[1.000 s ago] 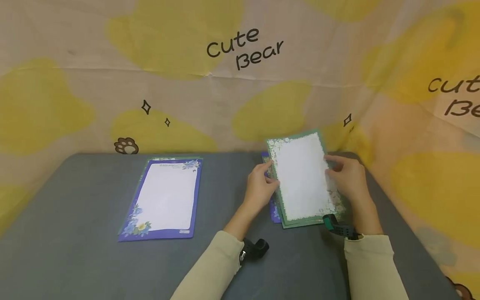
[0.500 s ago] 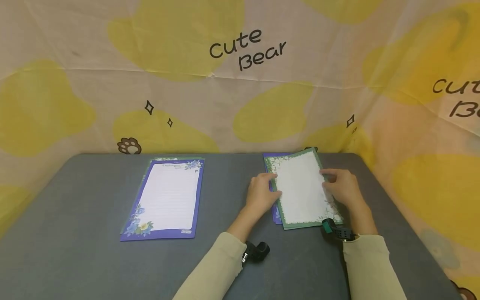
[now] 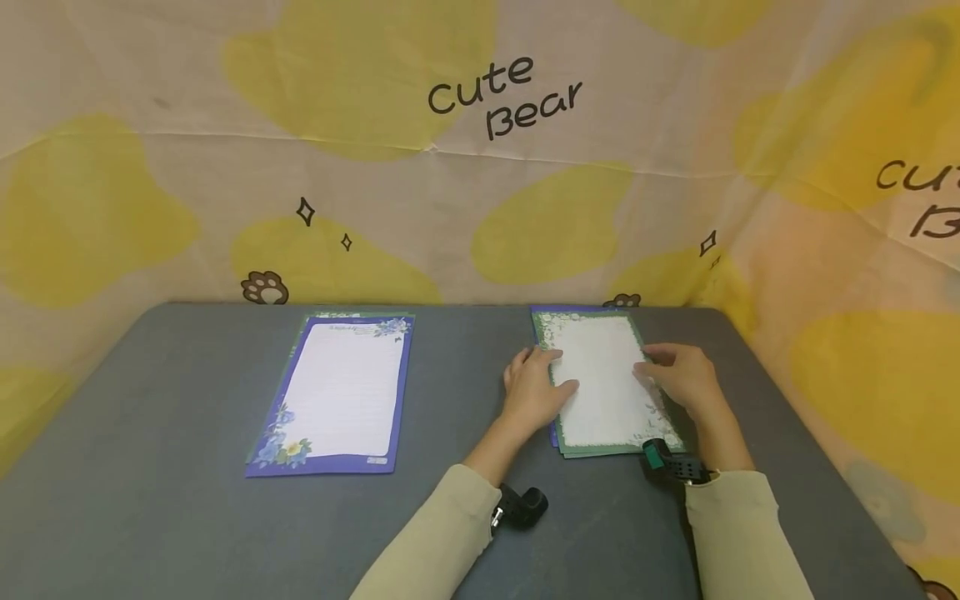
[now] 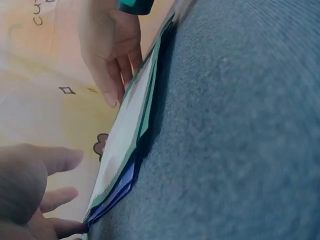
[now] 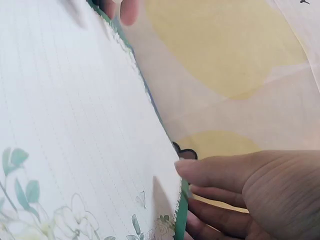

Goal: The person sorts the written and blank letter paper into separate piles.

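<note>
A letter-paper sheet with a green floral border [image 3: 603, 379] lies on top of the right-hand pile, lined in the right wrist view. Beneath it a purple-bordered sheet [image 4: 117, 192] shows at the left side. My left hand [image 3: 534, 390] is at the pile's left edge, thumb over the top sheet; its fingers are spread apart in the left wrist view. At the opposite edge is my right hand [image 3: 684, 379], fingers extended along the side. Its thumb [image 5: 215, 170] reaches the sheet's edge, while the other fingers are partly hidden behind that edge.
On the left of the grey table [image 3: 172, 400] lies another pile, topped by a purple-bordered sheet [image 3: 341, 392] with blue flowers. A patterned cloth [image 3: 375, 100] hangs behind the table. Dark cameras are strapped to both wrists.
The top green-bordered sheet has come down, nearer to me, and turned straighter over the pile. Both hands lowered with it; the left hand's thumb now reaches further over the sheet.
</note>
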{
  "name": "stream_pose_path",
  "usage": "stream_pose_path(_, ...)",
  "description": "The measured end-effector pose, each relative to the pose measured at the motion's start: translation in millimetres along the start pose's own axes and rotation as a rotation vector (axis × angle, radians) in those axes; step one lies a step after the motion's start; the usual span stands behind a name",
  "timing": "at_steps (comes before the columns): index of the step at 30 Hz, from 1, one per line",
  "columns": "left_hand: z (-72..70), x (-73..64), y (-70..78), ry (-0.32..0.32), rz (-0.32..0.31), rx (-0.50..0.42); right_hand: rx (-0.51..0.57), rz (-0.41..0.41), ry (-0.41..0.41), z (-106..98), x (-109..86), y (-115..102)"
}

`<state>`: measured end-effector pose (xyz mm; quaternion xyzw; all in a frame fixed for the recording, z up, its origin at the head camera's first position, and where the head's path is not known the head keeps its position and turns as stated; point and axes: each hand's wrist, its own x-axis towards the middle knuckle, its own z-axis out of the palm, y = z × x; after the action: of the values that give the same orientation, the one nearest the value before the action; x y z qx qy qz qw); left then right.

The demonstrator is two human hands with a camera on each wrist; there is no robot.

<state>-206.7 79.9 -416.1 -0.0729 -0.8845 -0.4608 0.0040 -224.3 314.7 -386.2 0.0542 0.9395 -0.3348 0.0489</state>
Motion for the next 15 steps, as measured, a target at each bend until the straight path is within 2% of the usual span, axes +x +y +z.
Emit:
stream_pose_path(3,0.3,0.4,-0.3,-0.007,0.006,0.01,0.048,0.008,-0.005,1.0,-0.6,0.0)
stream_pose_path(8,2.8,-0.5,-3.0,-0.04,0.023,0.066,0.101,0.015,0.043,4.3,0.4,5.7)
stream_pose_path(15,5.6,0.2,-5.1,-0.047,0.046,0.104,0.074,0.001,0.106,5.1,2.3,8.6)
